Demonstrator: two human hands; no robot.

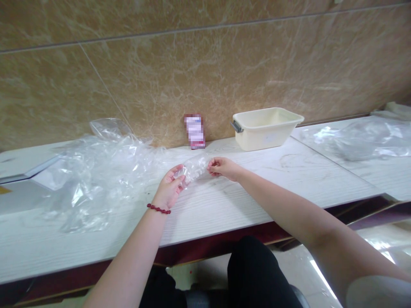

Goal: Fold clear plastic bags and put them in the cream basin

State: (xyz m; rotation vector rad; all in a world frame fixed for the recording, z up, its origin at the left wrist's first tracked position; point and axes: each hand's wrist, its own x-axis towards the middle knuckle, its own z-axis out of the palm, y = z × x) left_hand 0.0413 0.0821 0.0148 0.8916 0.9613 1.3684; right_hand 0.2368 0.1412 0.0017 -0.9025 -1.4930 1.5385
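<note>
Between my hands, just above the white wood-grain table (199, 209), is a small clear plastic bag (195, 170) with small clear pieces that look to be inside it. My left hand (170, 184), with a dark red bead bracelet at the wrist, grips the bag's left end, thumb on top. At the other end, the fingertips of my right hand (224, 167) pinch the bag's edge. What the small pieces are, I cannot make out.
A large heap of clear plastic bags (96, 175) lies left, partly over a white box (19, 194). Behind my hands a phone (195, 131) leans on the marble wall. A cream plastic bin (263, 136) stands back right; more clear plastic (362, 139) lies far right.
</note>
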